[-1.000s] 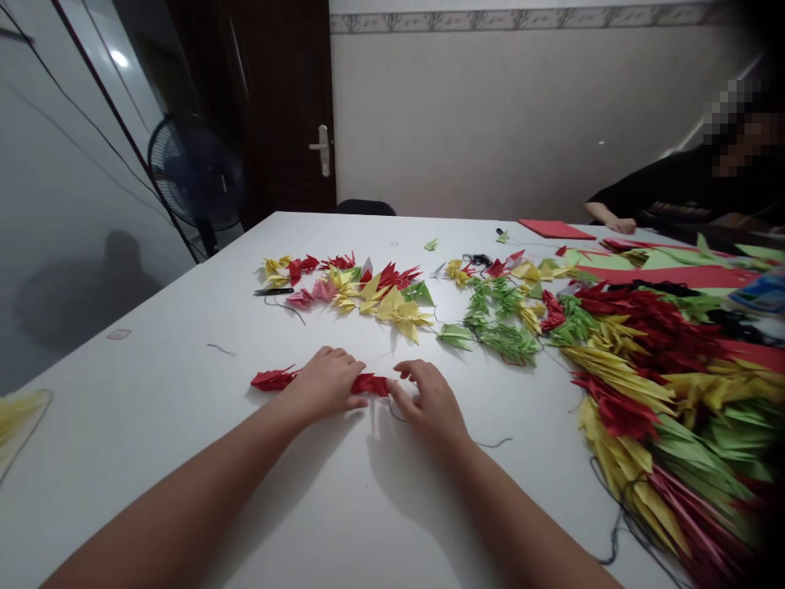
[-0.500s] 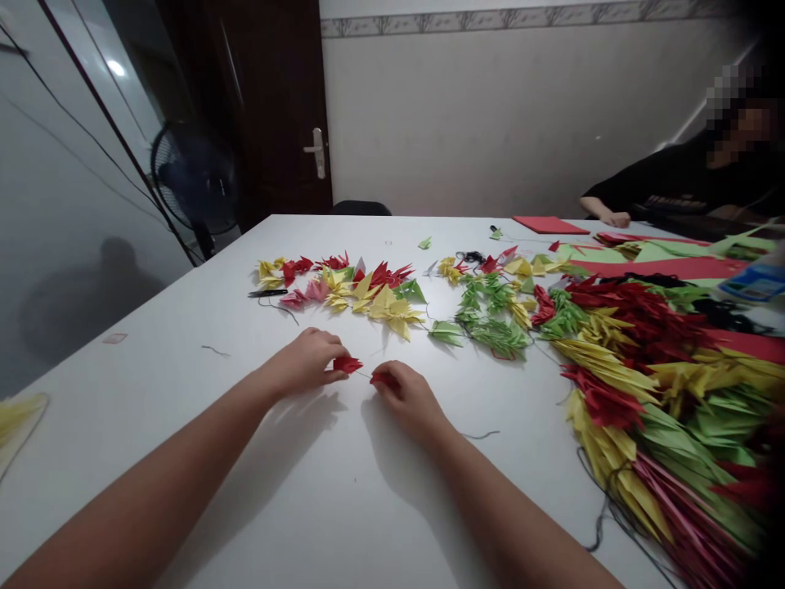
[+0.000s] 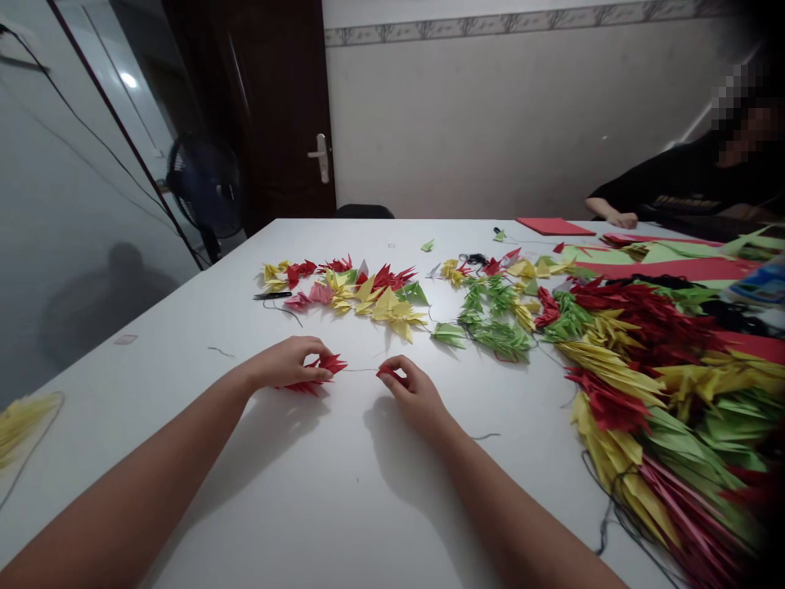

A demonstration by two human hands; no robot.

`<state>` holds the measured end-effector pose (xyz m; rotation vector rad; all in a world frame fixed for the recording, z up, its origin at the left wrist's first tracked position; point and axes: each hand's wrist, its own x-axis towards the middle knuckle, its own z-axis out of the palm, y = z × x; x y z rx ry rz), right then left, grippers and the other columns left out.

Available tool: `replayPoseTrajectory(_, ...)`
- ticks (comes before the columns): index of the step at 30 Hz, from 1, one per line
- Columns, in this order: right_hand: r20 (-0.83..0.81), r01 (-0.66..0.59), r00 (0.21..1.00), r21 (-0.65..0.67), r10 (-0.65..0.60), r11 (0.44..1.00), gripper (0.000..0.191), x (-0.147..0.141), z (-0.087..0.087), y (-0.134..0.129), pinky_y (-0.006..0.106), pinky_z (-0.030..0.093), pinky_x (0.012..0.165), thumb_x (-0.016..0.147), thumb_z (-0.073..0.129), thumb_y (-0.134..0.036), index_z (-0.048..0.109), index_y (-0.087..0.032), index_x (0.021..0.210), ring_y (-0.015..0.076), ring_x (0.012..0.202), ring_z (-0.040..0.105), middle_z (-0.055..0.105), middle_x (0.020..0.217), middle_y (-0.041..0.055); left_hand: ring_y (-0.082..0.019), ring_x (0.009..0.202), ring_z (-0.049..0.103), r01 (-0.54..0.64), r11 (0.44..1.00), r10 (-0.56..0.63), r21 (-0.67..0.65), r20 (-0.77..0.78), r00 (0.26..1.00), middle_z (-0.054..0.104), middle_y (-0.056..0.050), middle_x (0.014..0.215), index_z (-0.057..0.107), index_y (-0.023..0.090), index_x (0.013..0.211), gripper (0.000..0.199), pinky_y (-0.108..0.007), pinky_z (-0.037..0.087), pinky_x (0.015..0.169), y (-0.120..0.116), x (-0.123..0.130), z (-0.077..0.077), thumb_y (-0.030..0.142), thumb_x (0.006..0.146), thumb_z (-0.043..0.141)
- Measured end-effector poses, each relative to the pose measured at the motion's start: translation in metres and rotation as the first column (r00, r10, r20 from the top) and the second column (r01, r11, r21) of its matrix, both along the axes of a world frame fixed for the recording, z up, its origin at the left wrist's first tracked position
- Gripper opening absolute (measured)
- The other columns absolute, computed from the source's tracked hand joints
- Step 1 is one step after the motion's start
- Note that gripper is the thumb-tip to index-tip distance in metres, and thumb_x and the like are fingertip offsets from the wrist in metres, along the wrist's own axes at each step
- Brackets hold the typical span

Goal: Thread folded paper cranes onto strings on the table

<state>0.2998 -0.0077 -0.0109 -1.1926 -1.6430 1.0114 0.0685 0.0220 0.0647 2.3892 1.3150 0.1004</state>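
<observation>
My left hand (image 3: 294, 360) is closed round a spiky bunch of red folded paper (image 3: 334, 365) just above the white table (image 3: 245, 507). A thin thread (image 3: 361, 370) runs from that bunch to my right hand (image 3: 412, 386). Thumb and fingertips of my right hand pinch a small red paper piece (image 3: 386, 372). The two hands are a short gap apart, mid-table. Beyond them lies a garland of yellow, red, pink and green folded paper (image 3: 389, 307).
Strung paper pieces (image 3: 613, 409) pile up at the right, with loose black string (image 3: 604, 523). Black snips (image 3: 273, 295) lie behind my left hand. Red sheets (image 3: 555, 227) sit at the back, near a person's hand (image 3: 622, 220). Yellow folded paper (image 3: 28, 421) lies far left.
My left hand has moved left, and more of the red bunch now shows under it. The gap between my hands has widened, with a longer stretch of thread visible.
</observation>
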Motion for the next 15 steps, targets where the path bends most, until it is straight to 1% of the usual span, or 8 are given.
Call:
replayPoseTrajectory(2, -0.015, -0.006, 1.000, 0.001, 0.006, 1.000, 0.016, 0.000, 0.001, 0.000, 0.023, 0.039, 0.056, 0.076, 0.049, -0.035, 0.052, -0.019, 0.080, 0.0120, 0.063, 0.050, 0.057, 0.077, 0.0011, -0.018, 0.090, 0.055, -0.019, 1.000, 0.020, -0.024, 0.038, 0.999, 0.061, -0.004, 0.098, 0.061, 0.020, 0.096, 0.038, -0.026, 0.040, 0.079, 0.001, -0.001, -0.003, 0.051, 0.078, 0.047)
replayPoseTrajectory(4, -0.031, -0.011, 0.999, 0.004, 0.011, 1.000, 0.017, -0.001, 0.002, -0.001, 0.023, 0.040, 0.058, 0.076, 0.050, -0.035, 0.053, -0.019, 0.080, 0.0120, 0.064, 0.050, 0.058, 0.079, 0.0015, -0.018, 0.096, 0.054, -0.035, 0.998, 0.039, -0.046, 0.074, 0.997, 0.061, -0.004, 0.103, 0.059, 0.020, 0.102, 0.040, -0.027, 0.039, 0.083, 0.002, -0.002, -0.005, 0.050, 0.078, 0.048)
replayPoseTrajectory(6, -0.043, -0.021, 0.999, 0.006, 0.021, 1.000, 0.017, -0.001, 0.002, -0.001, 0.024, 0.040, 0.059, 0.076, 0.050, -0.035, 0.053, -0.019, 0.080, 0.0116, 0.064, 0.050, 0.058, 0.079, 0.0016, -0.018, 0.099, 0.053, -0.016, 0.998, 0.021, -0.057, 0.096, 0.995, 0.059, -0.005, 0.108, 0.056, 0.021, 0.110, 0.043, -0.028, 0.039, 0.086, 0.001, -0.003, -0.007, 0.049, 0.078, 0.049)
replayPoseTrajectory(9, -0.045, -0.027, 0.999, 0.013, 0.027, 1.000, 0.016, 0.000, 0.002, -0.001, 0.024, 0.040, 0.059, 0.076, 0.050, -0.034, 0.052, -0.019, 0.079, 0.0111, 0.062, 0.049, 0.057, 0.078, 0.0010, -0.020, 0.109, 0.048, 0.011, 1.000, -0.008, -0.029, 0.105, 0.994, 0.049, -0.008, 0.122, 0.048, 0.022, 0.120, 0.053, -0.029, 0.039, 0.090, -0.003, -0.007, -0.011, 0.050, 0.075, 0.052)
replayPoseTrajectory(11, -0.023, -0.020, 1.000, 0.017, 0.020, 1.000, 0.014, 0.000, 0.002, -0.001, 0.024, 0.040, 0.059, 0.075, 0.049, -0.032, 0.052, -0.019, 0.077, 0.0115, 0.063, 0.050, 0.057, 0.076, 0.0005, -0.022, 0.118, 0.041, -0.030, 1.000, 0.029, 0.004, 0.101, 0.994, 0.040, -0.009, 0.132, 0.042, 0.022, 0.126, 0.063, -0.030, 0.035, 0.095, -0.007, -0.012, -0.013, 0.052, 0.072, 0.056)
replayPoseTrajectory(12, -0.005, -0.017, 1.000, 0.019, 0.017, 1.000, 0.012, 0.001, 0.003, -0.001, 0.024, 0.040, 0.060, 0.075, 0.049, -0.031, 0.051, -0.019, 0.076, 0.0118, 0.064, 0.050, 0.057, 0.076, 0.0003, -0.023, 0.121, 0.038, -0.058, 0.998, 0.057, 0.007, 0.096, 0.994, 0.037, -0.010, 0.135, 0.040, 0.022, 0.127, 0.066, -0.031, 0.034, 0.097, -0.009, -0.015, -0.014, 0.053, 0.071, 0.056)
replayPoseTrajectory(13, 0.016, -0.017, 1.000, 0.018, 0.016, 1.000, 0.010, 0.001, 0.004, -0.001, 0.024, 0.040, 0.060, 0.074, 0.049, -0.029, 0.051, -0.019, 0.075, 0.0121, 0.065, 0.051, 0.057, 0.075, 0.0001, -0.023, 0.121, 0.038, -0.082, 0.997, 0.082, -0.002, 0.085, 0.993, 0.038, -0.010, 0.135, 0.040, 0.021, 0.128, 0.067, -0.032, 0.034, 0.097, -0.010, -0.017, -0.015, 0.055, 0.071, 0.055)
replayPoseTrajectory(15, 0.046, -0.031, 0.998, 0.008, 0.031, 0.999, 0.007, 0.001, 0.005, -0.002, 0.024, 0.040, 0.062, 0.073, 0.046, -0.025, 0.050, -0.019, 0.073, 0.0125, 0.066, 0.051, 0.058, 0.074, -0.0002, -0.022, 0.117, 0.044, -0.111, 0.993, 0.113, -0.039, 0.063, 0.992, 0.045, -0.009, 0.130, 0.042, 0.021, 0.126, 0.061, -0.032, 0.036, 0.095, -0.014, -0.021, -0.017, 0.056, 0.076, 0.048)
